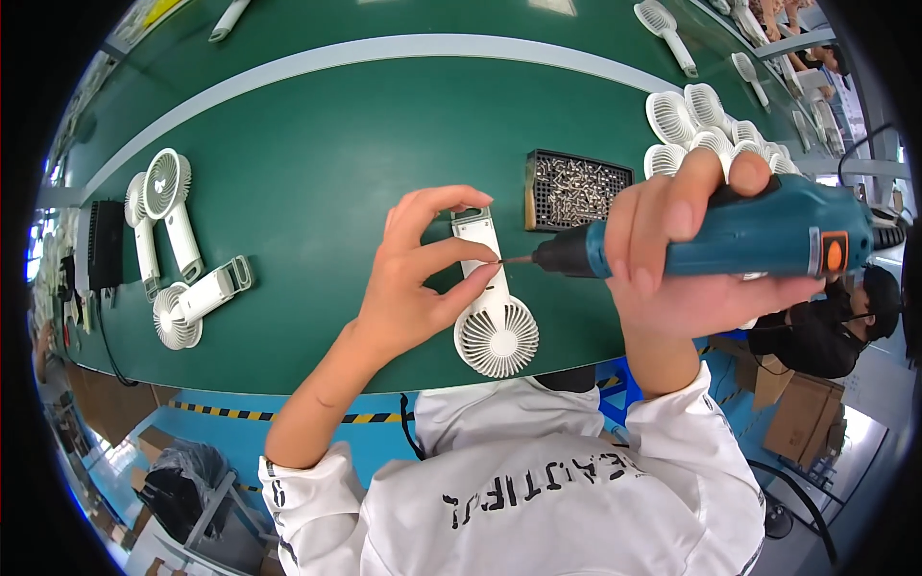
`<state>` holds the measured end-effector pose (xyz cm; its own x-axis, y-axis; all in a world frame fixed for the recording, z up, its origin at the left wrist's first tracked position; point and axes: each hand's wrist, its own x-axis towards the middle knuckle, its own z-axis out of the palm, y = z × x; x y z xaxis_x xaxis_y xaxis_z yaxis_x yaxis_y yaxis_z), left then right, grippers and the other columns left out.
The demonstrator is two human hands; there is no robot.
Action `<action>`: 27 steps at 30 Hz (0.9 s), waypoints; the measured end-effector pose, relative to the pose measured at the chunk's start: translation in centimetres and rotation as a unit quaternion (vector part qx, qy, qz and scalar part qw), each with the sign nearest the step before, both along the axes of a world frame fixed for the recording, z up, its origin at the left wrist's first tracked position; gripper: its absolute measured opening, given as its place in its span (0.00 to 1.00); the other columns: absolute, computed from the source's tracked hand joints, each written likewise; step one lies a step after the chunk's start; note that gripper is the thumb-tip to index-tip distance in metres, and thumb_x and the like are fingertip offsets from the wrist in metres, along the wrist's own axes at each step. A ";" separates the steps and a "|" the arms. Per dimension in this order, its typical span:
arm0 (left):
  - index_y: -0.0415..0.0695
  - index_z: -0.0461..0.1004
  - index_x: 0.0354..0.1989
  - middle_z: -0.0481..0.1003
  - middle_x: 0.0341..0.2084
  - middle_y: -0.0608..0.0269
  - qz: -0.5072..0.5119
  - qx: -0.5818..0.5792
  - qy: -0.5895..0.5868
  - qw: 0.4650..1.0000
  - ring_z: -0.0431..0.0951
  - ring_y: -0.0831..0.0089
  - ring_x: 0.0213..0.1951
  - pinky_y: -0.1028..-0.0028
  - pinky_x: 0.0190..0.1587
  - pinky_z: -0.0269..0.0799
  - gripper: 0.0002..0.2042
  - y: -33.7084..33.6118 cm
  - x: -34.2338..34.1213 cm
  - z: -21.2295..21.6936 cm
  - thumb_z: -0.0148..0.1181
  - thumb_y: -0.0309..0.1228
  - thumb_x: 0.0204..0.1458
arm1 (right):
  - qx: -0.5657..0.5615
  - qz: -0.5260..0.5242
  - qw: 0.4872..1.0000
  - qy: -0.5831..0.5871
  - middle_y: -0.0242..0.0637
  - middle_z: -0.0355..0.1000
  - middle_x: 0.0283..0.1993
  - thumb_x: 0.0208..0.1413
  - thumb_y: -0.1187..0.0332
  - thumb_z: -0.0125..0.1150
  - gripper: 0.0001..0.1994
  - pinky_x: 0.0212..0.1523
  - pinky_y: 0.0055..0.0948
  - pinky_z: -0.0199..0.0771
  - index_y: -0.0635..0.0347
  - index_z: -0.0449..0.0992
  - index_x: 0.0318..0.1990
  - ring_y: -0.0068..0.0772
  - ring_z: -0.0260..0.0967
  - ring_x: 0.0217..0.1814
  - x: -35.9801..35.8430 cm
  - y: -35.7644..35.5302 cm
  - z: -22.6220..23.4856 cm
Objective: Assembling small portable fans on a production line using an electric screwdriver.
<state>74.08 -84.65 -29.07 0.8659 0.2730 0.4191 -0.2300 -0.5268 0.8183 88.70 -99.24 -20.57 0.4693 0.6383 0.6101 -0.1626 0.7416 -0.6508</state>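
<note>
My right hand [672, 230] is wrapped round a teal electric screwdriver [768, 235] with a black nose, its thin bit pointing left. At the tip of that bit, the thumb and forefinger of my left hand [408, 274] are pinched together; whatever is between them is too small to make out. Beneath the pinch lies a white handheld fan [497, 336], its round grille toward me and its handle pointing away. The left hand's other fingers curl near the handle's far end, where a grey loop shows. Part of the handle is hidden by my fingers.
A black tray of small metal screws [576, 187] sits beyond the screwdriver. Several white fans [706, 120] are heaped at right, and a few more fans [178, 221] lie at left near a black box [104, 245]. The green table's front edge [288, 389] curves close to me. A person [826, 331] is at far right.
</note>
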 end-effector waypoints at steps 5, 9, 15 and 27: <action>0.45 0.80 0.27 0.73 0.48 0.61 0.006 -0.009 -0.015 1.000 0.72 0.61 0.49 0.65 0.47 0.67 0.08 -0.5 -0.5 -0.8 0.70 0.22 0.36 | 0.013 0.008 1.000 0.011 0.40 0.70 0.40 0.51 0.27 0.46 0.41 0.17 0.28 0.66 0.55 0.64 0.56 0.27 0.66 0.17 0.2 0.7 -1.4; 0.45 0.81 0.27 0.73 0.49 0.61 0.015 -0.031 -0.012 0.999 0.72 0.63 0.47 0.66 0.47 0.67 0.08 -0.4 -0.6 -1.0 0.70 0.22 0.35 | 0.013 -0.001 1.000 0.013 0.40 0.70 0.41 0.52 0.27 0.46 0.40 0.17 0.27 0.66 0.55 0.65 0.56 0.27 0.66 0.17 0.1 0.1 -1.0; 0.45 0.81 0.27 0.73 0.49 0.61 -0.001 -0.046 -0.031 0.998 0.73 0.64 0.46 0.67 0.46 0.67 0.08 -0.5 -0.4 -1.0 0.69 0.22 0.35 | 0.010 -0.013 0.998 0.053 0.39 0.70 0.40 0.53 0.27 0.44 0.41 0.16 0.27 0.65 0.56 0.64 0.57 0.25 0.64 0.16 -0.3 0.4 -1.0; 0.43 0.80 0.26 0.73 0.49 0.60 0.010 -0.046 -0.041 0.998 0.73 0.66 0.44 0.68 0.45 0.68 0.08 -0.3 -0.7 -1.1 0.69 0.21 0.34 | 0.005 -0.032 0.998 0.051 0.39 0.70 0.39 0.53 0.28 0.43 0.40 0.16 0.27 0.65 0.57 0.65 0.56 0.25 0.64 0.15 -0.7 0.5 -1.0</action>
<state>73.33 -84.90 -30.17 0.8234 0.3304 0.4612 -0.2892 -0.4549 0.8423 88.03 -98.75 -21.58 0.5695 0.5989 0.5631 -0.1803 0.7593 -0.6253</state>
